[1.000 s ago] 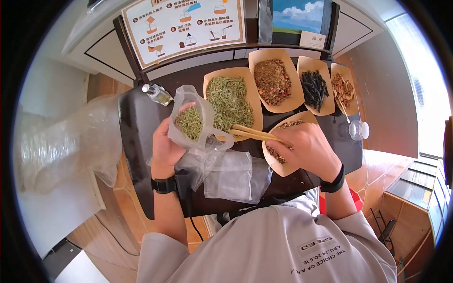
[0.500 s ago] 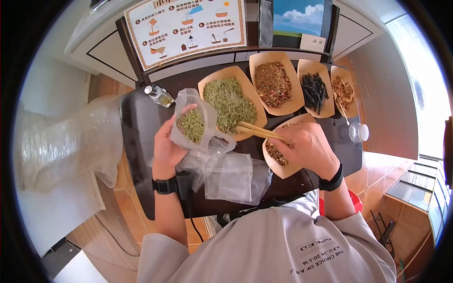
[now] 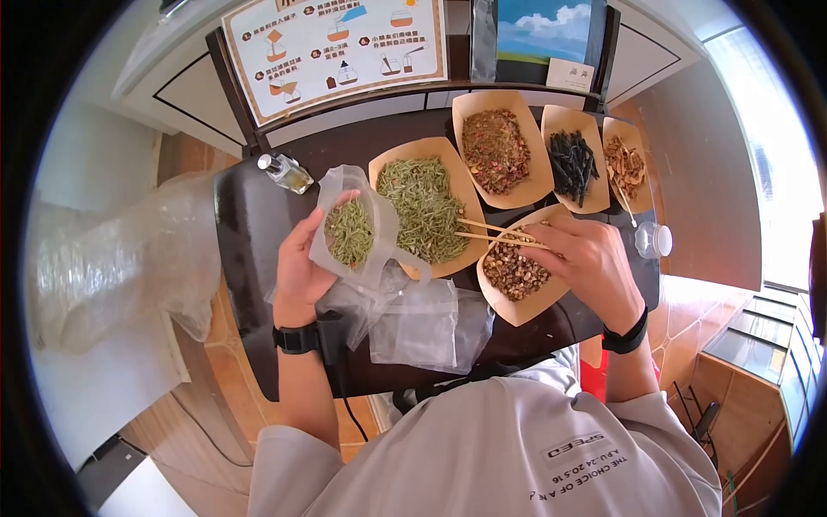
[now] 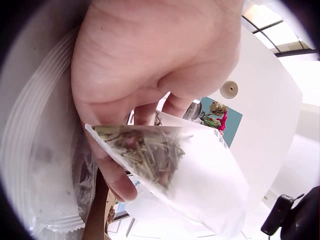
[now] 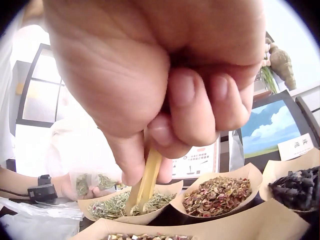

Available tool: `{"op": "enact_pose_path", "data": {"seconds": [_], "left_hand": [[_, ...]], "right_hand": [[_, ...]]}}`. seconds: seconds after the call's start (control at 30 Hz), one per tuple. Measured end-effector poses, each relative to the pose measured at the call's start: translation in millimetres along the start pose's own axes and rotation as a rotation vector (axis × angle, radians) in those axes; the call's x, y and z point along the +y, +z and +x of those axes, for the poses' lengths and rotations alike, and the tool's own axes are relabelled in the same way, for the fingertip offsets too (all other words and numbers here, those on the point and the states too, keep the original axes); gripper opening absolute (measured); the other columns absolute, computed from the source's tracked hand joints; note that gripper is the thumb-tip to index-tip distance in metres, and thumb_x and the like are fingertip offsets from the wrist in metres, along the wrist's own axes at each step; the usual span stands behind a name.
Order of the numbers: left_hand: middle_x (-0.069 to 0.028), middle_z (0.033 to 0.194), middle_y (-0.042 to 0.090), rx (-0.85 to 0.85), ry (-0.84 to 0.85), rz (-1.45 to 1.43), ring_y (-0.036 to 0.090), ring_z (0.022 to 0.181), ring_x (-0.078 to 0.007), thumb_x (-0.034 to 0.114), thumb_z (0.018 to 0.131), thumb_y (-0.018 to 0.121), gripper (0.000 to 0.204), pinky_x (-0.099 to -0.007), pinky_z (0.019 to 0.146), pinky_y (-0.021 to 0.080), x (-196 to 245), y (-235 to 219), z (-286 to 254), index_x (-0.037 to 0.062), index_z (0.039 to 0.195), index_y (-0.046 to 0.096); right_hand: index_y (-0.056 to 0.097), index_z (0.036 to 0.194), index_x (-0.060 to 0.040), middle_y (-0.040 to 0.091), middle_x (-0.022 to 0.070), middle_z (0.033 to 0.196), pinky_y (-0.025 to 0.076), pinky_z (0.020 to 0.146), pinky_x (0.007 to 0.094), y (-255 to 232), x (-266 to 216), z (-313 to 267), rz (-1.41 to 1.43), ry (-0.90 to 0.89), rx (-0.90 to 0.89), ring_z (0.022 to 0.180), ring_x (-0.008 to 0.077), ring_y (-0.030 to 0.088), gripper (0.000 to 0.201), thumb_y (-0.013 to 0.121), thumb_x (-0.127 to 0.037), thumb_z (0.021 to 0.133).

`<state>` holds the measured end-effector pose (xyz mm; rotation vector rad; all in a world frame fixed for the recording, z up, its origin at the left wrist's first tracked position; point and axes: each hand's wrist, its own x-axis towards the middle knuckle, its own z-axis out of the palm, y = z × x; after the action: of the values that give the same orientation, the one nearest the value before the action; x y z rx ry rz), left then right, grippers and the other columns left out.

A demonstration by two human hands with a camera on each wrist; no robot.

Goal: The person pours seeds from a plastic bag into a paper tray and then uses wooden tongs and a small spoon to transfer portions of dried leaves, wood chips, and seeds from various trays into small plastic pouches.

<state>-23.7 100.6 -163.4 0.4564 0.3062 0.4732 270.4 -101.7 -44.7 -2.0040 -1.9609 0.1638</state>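
1. My left hand (image 3: 301, 263) grips the white translucent pouch (image 3: 385, 226) beside the tan paper tray (image 3: 462, 177): likely light, limp, best held by its rim
2. My right hand (image 3: 594, 258) pinches slim pale wooden sticks (image 3: 495, 228)

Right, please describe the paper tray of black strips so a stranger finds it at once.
On the dark brown table, look in front of the blue-sky picture. There, the tan paper tray of black strips stands between a wider tray of reddish flakes and a narrower tray of light brown pieces. Only this one holds black contents.
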Motion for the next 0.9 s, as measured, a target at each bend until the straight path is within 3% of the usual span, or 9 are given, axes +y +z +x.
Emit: {"op": "enact_pose_path", "data": {"seconds": [0.53, 0.63, 0.9], "left_hand": [[-0.0151, 0.138, 0.055, 0.029, -0.006, 0.075, 0.055, 0.125, -0.0261, 0.032, 0.103, 0.041, 0.053, -0.0412, 0.106, 0.043, 1.0, 6.2, -0.6, -0.0026, 0.143, 0.043], [-0.0149, 0.139, 0.054, 0.015, -0.011, 0.057, 0.055, 0.125, -0.0260, 0.032, 0.103, 0.041, 0.053, -0.0411, 0.107, 0.043, 1.3, 5.3, -0.2, -0.0026, 0.143, 0.043], [-0.0141, 0.141, 0.052, 0.029, -0.005, 0.056, 0.053, 0.128, -0.0258, 0.032, 0.103, 0.040, 0.054, -0.0412, 0.108, 0.042, 0.5, 4.9, 0.4, -0.0028, 0.145, 0.041]], "right_hand": [[0.071, 0.089, -0.0055, 0.062, 0.0098, 0.068, 0.049, 0.056, 0.0390, 36.9, 1.4, 24.9, 0.077, -0.091, 0.006, 0.062, 0.0299, 0.062, 0.019, 0.075, -0.022, 0.082], [0.072, 0.089, -0.0052, 0.062, 0.0102, 0.068, 0.049, 0.055, 0.0387, 39.9, -0.2, 25.5, 0.156, -0.091, 0.103, 0.061, 0.0303, 0.062, 0.017, 0.076, -0.021, 0.082], [0.068, 0.082, -0.0048, 0.061, 0.0122, 0.064, 0.048, 0.051, 0.0405, 39.1, -6.6, 27.8, 0.180, 0.055, 0.152, 0.056, 0.0326, 0.060, 0.019, 0.073, -0.023, 0.086]]}}
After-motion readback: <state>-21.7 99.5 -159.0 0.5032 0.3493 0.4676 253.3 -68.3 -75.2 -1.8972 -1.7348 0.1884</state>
